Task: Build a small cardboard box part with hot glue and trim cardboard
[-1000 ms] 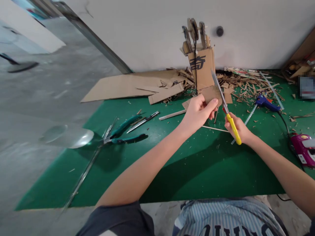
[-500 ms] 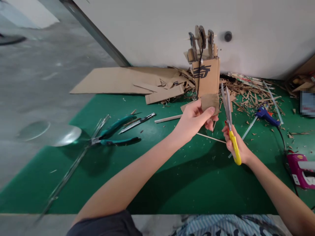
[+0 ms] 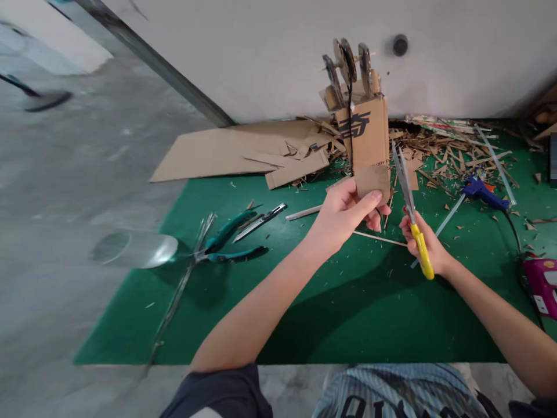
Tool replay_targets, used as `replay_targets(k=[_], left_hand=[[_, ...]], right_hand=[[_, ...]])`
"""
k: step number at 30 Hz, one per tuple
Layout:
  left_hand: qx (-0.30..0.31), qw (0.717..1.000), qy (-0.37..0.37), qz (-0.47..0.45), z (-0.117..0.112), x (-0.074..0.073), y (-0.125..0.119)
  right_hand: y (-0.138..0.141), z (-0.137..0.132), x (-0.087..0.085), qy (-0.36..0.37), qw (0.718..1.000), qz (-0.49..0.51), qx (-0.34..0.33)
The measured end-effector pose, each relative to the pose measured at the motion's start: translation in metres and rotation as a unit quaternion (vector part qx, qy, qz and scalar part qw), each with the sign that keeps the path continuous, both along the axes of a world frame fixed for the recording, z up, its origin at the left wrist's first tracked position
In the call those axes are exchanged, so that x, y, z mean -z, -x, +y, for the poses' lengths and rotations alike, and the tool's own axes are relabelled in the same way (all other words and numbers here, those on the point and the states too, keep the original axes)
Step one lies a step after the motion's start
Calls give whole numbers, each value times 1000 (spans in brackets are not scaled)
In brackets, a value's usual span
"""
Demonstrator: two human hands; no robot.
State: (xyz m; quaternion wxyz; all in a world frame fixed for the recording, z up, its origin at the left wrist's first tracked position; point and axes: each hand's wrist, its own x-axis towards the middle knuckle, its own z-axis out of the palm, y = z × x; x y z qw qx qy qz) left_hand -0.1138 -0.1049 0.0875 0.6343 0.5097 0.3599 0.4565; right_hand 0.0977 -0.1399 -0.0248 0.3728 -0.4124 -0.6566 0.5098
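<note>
My left hand (image 3: pixel 336 216) pinches a small squarish piece of brown cardboard (image 3: pixel 372 181), its thumb flat on the near face. In my right hand (image 3: pixel 430 247) is a pair of scissors (image 3: pixel 405 184) with yellow and red handles. The blades point up and away, slightly apart, just right of the cardboard and not visibly touching it. Behind the piece stands an upright cardboard box structure (image 3: pixel 368 136) with cardboard discs on a thin stick and a black cord hanging down its front. A thin wooden stick (image 3: pixel 380 237) shows below my hands; its upper part is hidden.
Green-handled pliers (image 3: pixel 230 232), a utility knife (image 3: pixel 260 223) and a clear cup (image 3: pixel 139 248) lie on the left. To the right are a blue glue gun (image 3: pixel 485 193) and a magenta tool (image 3: pixel 542 284). Cardboard scraps (image 3: pixel 439 157) and a large sheet (image 3: pixel 226 148) line the wall.
The view has swung left, so the table things appear farther right. Both hands keep their holds on the cardboard and scissors, with little movement between them.
</note>
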Motion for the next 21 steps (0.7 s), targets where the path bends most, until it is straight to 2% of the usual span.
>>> replay_targets(k=[4,6,11,16,21], left_hand=[[-16,1000,-11,8,-1,-1,-2],[-36,999,-29,8,-1,-2,-3],[-66,995,-76,2,-4,-3,-9],[-94,989,-105,40,-5,6,-15],[-85,987,-122,68,-2,5,-17]], right_hand=[[-3,5,11,11,995,94,-16],[-6,7,13,13,993,110,-36],[-10,8,-5,0,996,46,-74],[-4,4,-27,-33,996,-27,-74],[-3,3,-29,-43,996,-22,-75]])
